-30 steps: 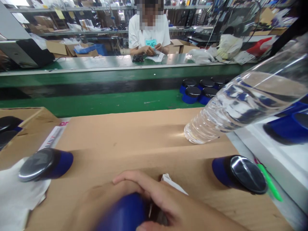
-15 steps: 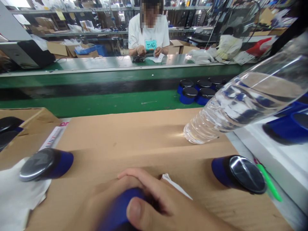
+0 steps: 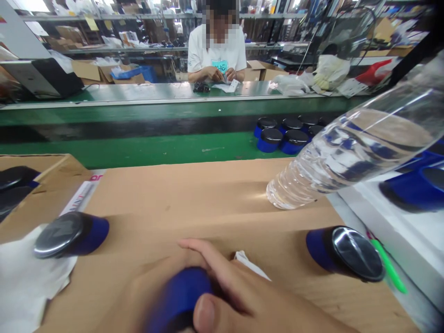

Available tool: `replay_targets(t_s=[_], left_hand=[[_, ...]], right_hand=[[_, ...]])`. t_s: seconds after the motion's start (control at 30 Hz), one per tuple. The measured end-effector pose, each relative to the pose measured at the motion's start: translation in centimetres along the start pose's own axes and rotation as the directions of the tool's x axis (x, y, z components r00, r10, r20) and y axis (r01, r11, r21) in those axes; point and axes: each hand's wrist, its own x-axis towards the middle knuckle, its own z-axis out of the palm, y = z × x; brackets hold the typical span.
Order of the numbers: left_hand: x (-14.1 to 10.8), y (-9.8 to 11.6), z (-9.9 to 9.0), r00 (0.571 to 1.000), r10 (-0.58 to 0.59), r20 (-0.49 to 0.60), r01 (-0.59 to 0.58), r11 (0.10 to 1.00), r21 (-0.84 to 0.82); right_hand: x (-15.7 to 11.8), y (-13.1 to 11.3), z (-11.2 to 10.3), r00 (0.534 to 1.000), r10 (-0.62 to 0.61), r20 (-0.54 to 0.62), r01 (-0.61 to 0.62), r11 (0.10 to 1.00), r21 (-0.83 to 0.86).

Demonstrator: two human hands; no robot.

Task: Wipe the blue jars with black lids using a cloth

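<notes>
A blue and black round canister (image 3: 185, 296) is between my two hands at the bottom middle, low over the cardboard. My left hand (image 3: 149, 282), smeared by motion, curls round its left and far side. From the right my right hand (image 3: 236, 289) closes on it, thumb against the black part and fingers reaching over to my left hand. A piece of white cloth or paper (image 3: 251, 266) pokes out behind my right hand; its other end is hidden. Similar canisters lie tilted on either side: the left canister (image 3: 74, 235) partly on a white cloth (image 3: 21, 277), the right canister (image 3: 343, 252) on the cardboard.
A clear water bottle (image 3: 312, 171) leans across the right of the cardboard sheet (image 3: 180, 194). Several canisters (image 3: 270, 138) stand on the green surface behind. An open box (image 3: 69, 171) is at left, a green-handled tool (image 3: 388, 266) at right. Across the bench sits a co-worker (image 3: 217, 55).
My right hand has shifted slightly to the right, and more of the blue side of the canister shows. Both hands stay on it. The co-worker's hands have come closer together.
</notes>
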Motion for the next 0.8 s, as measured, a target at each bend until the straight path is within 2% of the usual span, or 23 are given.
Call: replay_targets(t_s=[0.07, 0.17, 0.27, 0.33, 0.4, 0.47, 0.57, 0.67, 0.73, 0.8], left_hand=[[-0.2, -0.6, -0.4, 1.000, 0.007, 0.001, -0.007, 0.999, 0.034], [-1.1, -1.8, -1.0, 0.999, 0.041, -0.014, -0.039, 0.997, 0.068], [-1.6, -2.7, -1.1, 0.996, 0.084, -0.021, -0.079, 0.981, 0.178], [-1.1, -2.4, -1.0, 0.994, 0.106, -0.031, -0.099, 0.979, 0.180], [-0.4, -1.8, -0.7, 0.993, 0.118, -0.029, -0.117, 0.993, 0.017], [0.0, -1.3, -0.4, 0.995, 0.098, -0.015, -0.099, 0.988, -0.117], [-0.4, -1.1, -0.4, 0.999, -0.052, 0.004, 0.051, 0.978, -0.203], [-0.5, -0.7, -0.3, 0.974, -0.211, 0.085, 0.227, 0.883, -0.411], [0.2, 0.0, -0.1, 0.962, -0.232, 0.143, 0.272, 0.826, -0.494], [1.0, 0.5, 0.2, 0.970, -0.198, 0.143, 0.244, 0.807, -0.538]], right_hand=[[0.2, 0.2, 0.4, 0.999, 0.027, -0.018, -0.027, 0.999, -0.026], [0.8, 0.2, 0.5, 0.987, 0.157, -0.024, -0.159, 0.978, -0.137], [1.6, 0.9, 0.6, 0.988, 0.153, 0.003, -0.149, 0.962, -0.228], [2.1, 1.6, 0.8, 0.987, 0.163, -0.005, -0.159, 0.950, -0.269], [2.2, 1.9, 0.9, 0.981, 0.190, -0.048, -0.196, 0.937, -0.290], [2.0, 1.8, 0.9, 0.983, 0.179, -0.033, -0.181, 0.943, -0.278], [1.2, 1.0, 0.5, 0.995, 0.095, -0.013, -0.095, 0.971, -0.217], [0.5, 0.3, 0.4, 1.000, 0.000, -0.026, -0.004, 0.986, -0.164], [0.4, 0.2, 0.4, 0.998, -0.062, -0.015, 0.059, 0.987, -0.150], [0.5, 0.4, 0.6, 0.995, -0.095, -0.019, 0.091, 0.987, -0.132]])
